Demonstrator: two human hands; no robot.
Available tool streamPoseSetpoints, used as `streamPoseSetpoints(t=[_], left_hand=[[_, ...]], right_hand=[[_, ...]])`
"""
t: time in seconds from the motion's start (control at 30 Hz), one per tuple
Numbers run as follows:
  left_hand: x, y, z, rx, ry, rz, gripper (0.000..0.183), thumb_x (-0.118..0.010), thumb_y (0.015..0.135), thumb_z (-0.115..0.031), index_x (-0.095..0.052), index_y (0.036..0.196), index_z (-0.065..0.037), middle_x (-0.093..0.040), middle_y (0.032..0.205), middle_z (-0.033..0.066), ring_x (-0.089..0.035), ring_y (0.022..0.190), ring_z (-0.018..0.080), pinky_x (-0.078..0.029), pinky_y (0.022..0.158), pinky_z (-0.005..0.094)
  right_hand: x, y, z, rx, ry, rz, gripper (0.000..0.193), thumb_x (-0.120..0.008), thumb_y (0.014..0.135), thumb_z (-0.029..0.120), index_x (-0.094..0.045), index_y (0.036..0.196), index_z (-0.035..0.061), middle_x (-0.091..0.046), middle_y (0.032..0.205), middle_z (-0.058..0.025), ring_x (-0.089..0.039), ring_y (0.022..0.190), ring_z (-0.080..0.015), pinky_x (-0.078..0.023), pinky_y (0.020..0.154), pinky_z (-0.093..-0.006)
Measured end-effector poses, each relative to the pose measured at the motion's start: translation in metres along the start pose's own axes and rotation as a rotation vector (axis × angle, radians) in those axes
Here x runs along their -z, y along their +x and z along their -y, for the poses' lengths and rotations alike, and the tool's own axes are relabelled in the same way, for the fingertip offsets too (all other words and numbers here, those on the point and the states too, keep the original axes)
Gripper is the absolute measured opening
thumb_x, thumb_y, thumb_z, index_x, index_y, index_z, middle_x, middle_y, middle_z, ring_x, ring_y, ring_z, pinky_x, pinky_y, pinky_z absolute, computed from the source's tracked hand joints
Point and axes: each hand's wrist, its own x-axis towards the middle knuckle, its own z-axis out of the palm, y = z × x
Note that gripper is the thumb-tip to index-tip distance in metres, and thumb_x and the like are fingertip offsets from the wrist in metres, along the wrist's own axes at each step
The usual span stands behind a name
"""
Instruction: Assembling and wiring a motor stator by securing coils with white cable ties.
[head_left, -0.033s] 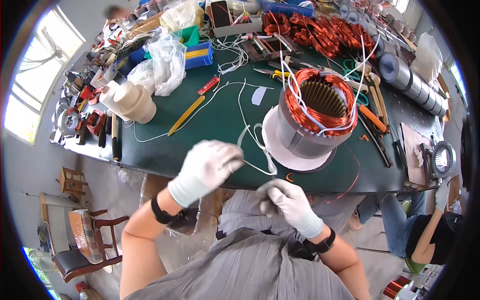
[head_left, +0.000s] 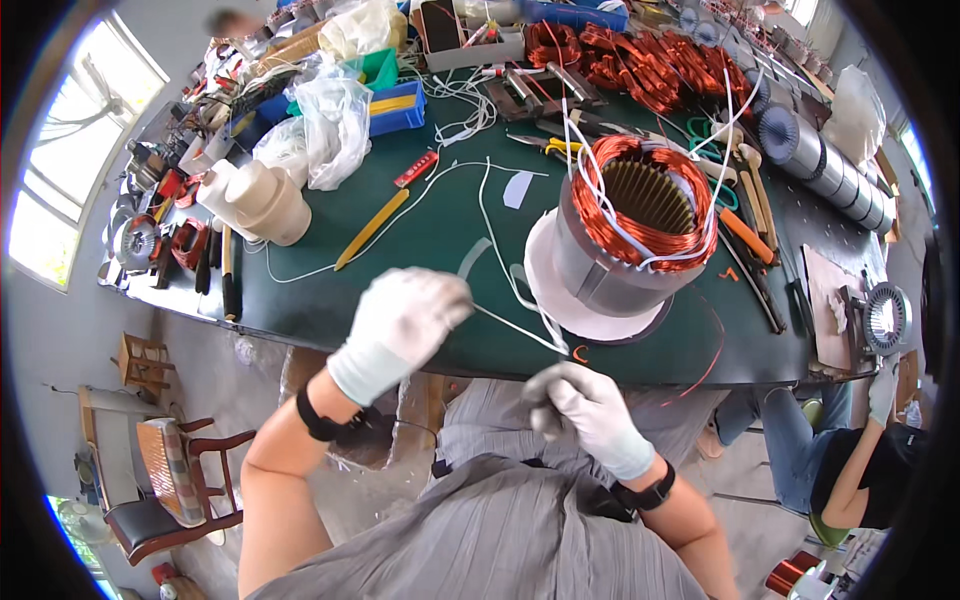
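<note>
My left hand point(head_left: 405, 325), in a white glove, is closed on one end of a thin white cord point(head_left: 520, 328) above the table's near edge. The cord runs taut to the right, toward my gloved right hand point(head_left: 590, 410), whose grey-stained fingers are pinched together below a loop of the cord. Just what lies between the right fingertips is too small to make out. Beyond my right hand stands a motor stator point(head_left: 615, 270) wound with copper coils point(head_left: 612, 222), white leads sticking up from it. It rests on a round white base point(head_left: 545, 285).
A yellow strip point(head_left: 372, 230), a red tool point(head_left: 416, 170) and white spools point(head_left: 265, 205) lie on the green table point(head_left: 440, 220). Pliers point(head_left: 550, 146), hammers point(head_left: 757, 195) and copper coil bundles point(head_left: 650, 75) are farther back. Another person point(head_left: 850, 460) sits at right.
My left hand has moved slightly left and down, my right hand slightly right. More of the white cord now stretches between them.
</note>
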Motion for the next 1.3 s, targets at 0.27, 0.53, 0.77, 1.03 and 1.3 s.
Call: streamPoseSetpoints(t=[0.27,0.53,0.77,1.03,1.3], left_hand=[[0.027,-0.003,0.147,0.629,0.106,-0.449,0.022,-0.060,0.096,-0.023,-0.066,0.097,-0.001,-0.069,0.087,0.0168,-0.066,0.079,0.0329,-0.051,0.076,0.0408],[0.024,0.011,0.065,0.658,-0.929,-0.456,0.024,-0.059,0.099,-0.024,-0.064,0.106,-0.001,-0.068,0.100,0.0082,-0.061,0.081,0.0095,-0.046,0.070,0.0227],[-0.012,0.017,-0.079,-0.113,-1.295,0.523,0.014,-0.066,0.087,-0.012,-0.065,0.098,-0.004,-0.057,0.137,0.0216,-0.060,0.120,0.0284,-0.048,0.098,0.0378],[0.031,0.013,-0.036,0.165,-1.212,0.717,0.016,-0.071,0.087,-0.016,-0.066,0.094,-0.002,-0.068,0.085,0.0064,-0.066,0.075,0.0185,-0.053,0.069,0.0305],[0.063,0.018,0.130,0.485,-1.726,-0.711,0.023,-0.047,0.106,-0.023,-0.062,0.104,-0.005,-0.068,0.100,0.0113,-0.067,0.090,0.0247,-0.054,0.086,0.0405]], right_hand=[[0.028,-0.076,0.004,0.333,0.043,-0.010,0.046,-0.070,0.093,0.041,-0.070,0.093,-0.0055,-0.066,0.075,-0.0135,-0.062,0.060,-0.0192,-0.049,0.054,-0.0293],[0.035,-0.105,0.002,0.243,0.063,-0.320,0.041,-0.067,0.096,0.036,-0.068,0.094,-0.0050,-0.070,0.080,-0.0118,-0.065,0.061,-0.0161,-0.050,0.052,-0.0260],[0.013,-0.067,0.023,-0.009,-0.140,0.019,0.039,-0.063,0.100,0.035,-0.069,0.103,-0.0037,-0.068,0.084,-0.0055,-0.064,0.064,-0.0092,-0.048,0.056,-0.0226],[0.042,-0.097,-0.014,0.439,0.338,-0.264,0.039,-0.070,0.094,0.036,-0.065,0.092,-0.0027,-0.071,0.088,-0.0159,-0.065,0.056,-0.0191,-0.049,0.049,-0.0303],[0.065,-0.118,-0.013,0.534,0.439,-0.247,0.041,-0.071,0.092,0.037,-0.053,0.073,0.0058,-0.049,0.050,-0.0082,-0.043,0.036,-0.0173,-0.041,0.043,-0.0347]])
